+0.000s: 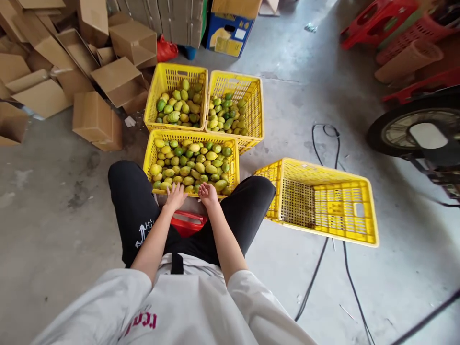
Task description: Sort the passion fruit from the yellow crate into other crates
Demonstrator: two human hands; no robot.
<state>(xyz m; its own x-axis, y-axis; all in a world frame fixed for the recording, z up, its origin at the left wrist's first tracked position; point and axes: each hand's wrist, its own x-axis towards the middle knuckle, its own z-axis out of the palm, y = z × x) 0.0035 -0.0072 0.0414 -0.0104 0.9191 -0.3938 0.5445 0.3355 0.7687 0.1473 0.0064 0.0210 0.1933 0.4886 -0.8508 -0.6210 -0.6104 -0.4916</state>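
Note:
Yellow and green lemons (196, 166) fill the bottom of a yellow plastic crate (146, 165) between my knees. At its near edge my left hand (175, 196) lies over the rim with fingers spread, close to the nearest lemons and holding nothing. My right hand (208, 193) is a little to the right at the same rim, turned partly palm up. Its fingers are curled in, and whatever may be inside them is too small to make out. Behind stand two more yellow crates, the left crate (151, 103) and the right crate (259, 108), both holding lemons.
An empty yellow crate (341, 235) stands by my right knee, with black cable (316, 273) on the floor around it. Cardboard boxes (95, 120) are heaped at the left. A motorcycle wheel (379, 136) and a red stool (377, 24) are at the right.

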